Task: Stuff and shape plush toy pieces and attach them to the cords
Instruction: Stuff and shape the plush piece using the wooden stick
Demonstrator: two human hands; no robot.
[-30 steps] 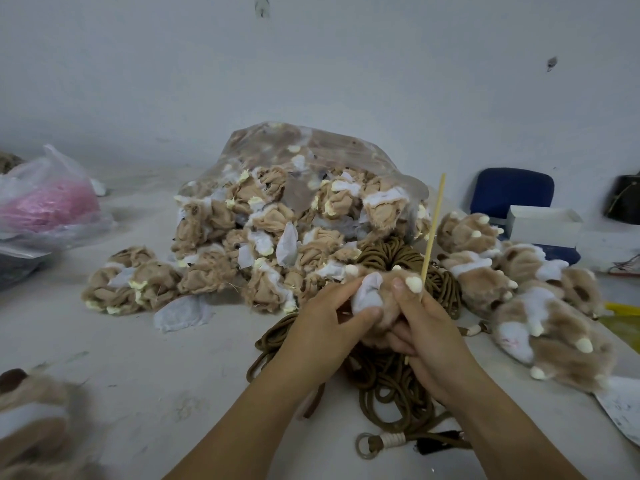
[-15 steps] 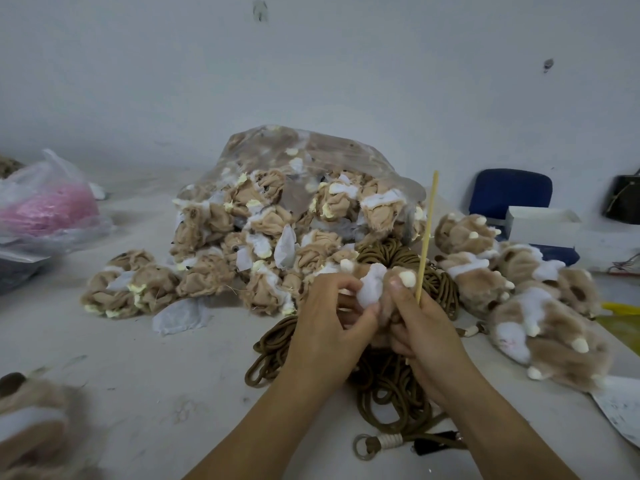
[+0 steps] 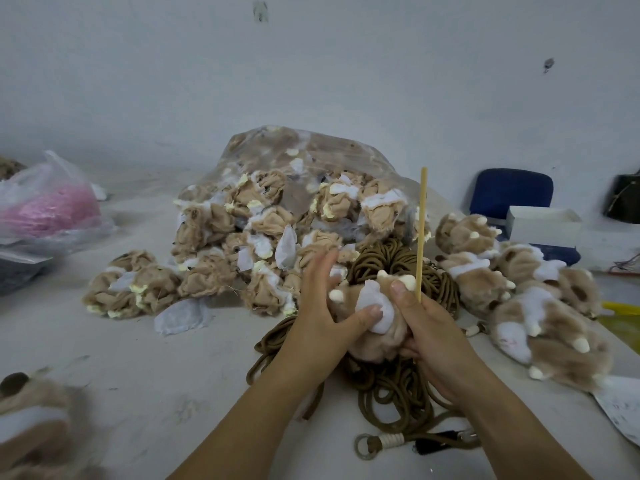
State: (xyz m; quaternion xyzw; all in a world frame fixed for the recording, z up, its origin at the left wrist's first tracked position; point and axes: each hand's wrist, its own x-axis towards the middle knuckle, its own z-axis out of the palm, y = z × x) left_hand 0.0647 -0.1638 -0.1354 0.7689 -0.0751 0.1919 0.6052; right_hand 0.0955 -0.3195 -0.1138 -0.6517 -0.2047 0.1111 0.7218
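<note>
A tan plush toy piece (image 3: 377, 336) with a white patch and cream claws sits between both hands above a heap of brown cords (image 3: 398, 382). My left hand (image 3: 322, 317) cups its left side, thumb pressing the white patch, fingers spread upward. My right hand (image 3: 429, 334) grips the piece's right side and also holds a thin wooden stick (image 3: 421, 233) upright. The piece's underside is hidden by my hands.
A clear bag (image 3: 304, 188) of unstuffed tan pieces spills onto the white table (image 3: 138, 375). Stuffed pieces (image 3: 519, 292) lie at the right. A pink-filled bag (image 3: 48, 206) sits far left, a blue chair (image 3: 509, 192) and white box (image 3: 543, 223) at the back right. A metal ring (image 3: 367, 445) ends one cord.
My left hand's fingers have uncurled from the piece and spread upward, with the thumb now on the white patch. The piece has turned and sunk a little lower between my hands.
</note>
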